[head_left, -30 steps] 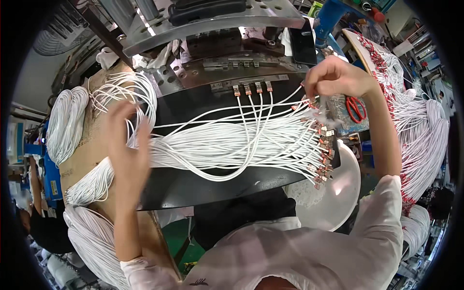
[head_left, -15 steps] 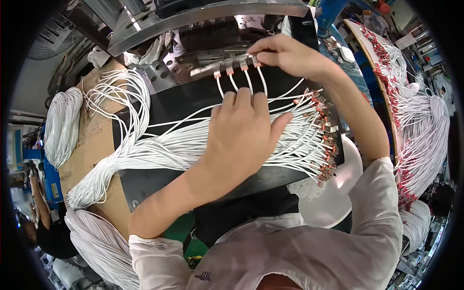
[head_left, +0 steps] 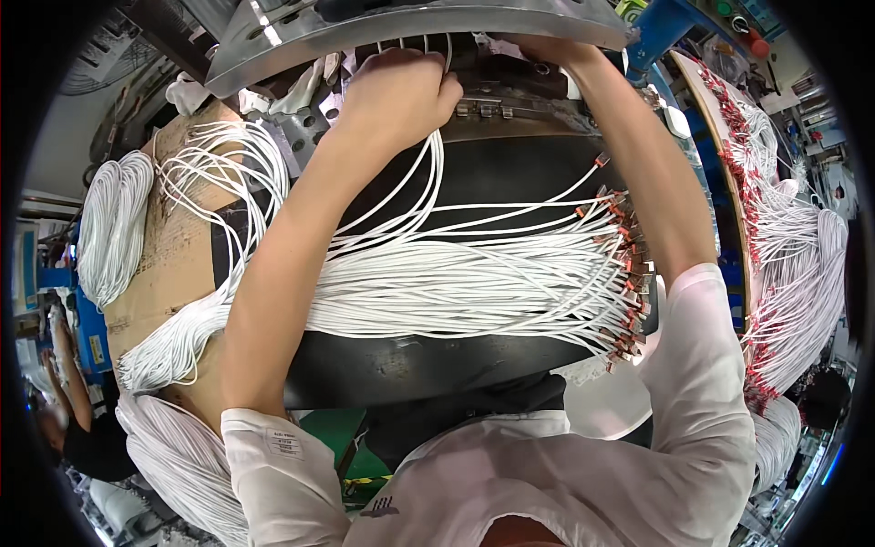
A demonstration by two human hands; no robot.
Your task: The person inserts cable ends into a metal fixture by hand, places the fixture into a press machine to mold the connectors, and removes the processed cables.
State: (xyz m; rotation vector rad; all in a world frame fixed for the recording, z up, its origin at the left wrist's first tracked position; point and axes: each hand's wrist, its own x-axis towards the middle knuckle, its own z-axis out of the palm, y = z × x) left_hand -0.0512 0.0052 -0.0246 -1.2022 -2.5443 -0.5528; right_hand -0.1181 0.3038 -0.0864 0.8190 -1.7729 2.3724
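My left hand (head_left: 396, 96) is closed round several white cables (head_left: 436, 164) at the machine's front. Their upper ends run up under a thick metal plate (head_left: 510, 23) and are hidden there. Reaching under the right part of that plate, my right hand (head_left: 558, 50) shows only its back near the wrist; its fingers are out of sight. A bar with small metal clips (head_left: 486, 110) lies on the machine base beside my left hand. Below, a wide bundle of white cables (head_left: 456, 287) stretches across a black mat (head_left: 365, 374), its orange-and-metal connector ends (head_left: 629, 305) at the right.
Coiled white cables (head_left: 114, 228) lie on brown cardboard (head_left: 178, 246) at the left, with another bundle (head_left: 182, 465) hanging nearer. A board (head_left: 720, 137) on the right carries red-tipped white cables (head_left: 811, 283). Another person's arm (head_left: 73, 383) shows at the far left.
Both hands have moved forward to the machine, taking the held cables with them. The connector ends, visible before in a metal holder, are now hidden under the plate. My left hand has closed round the cables.
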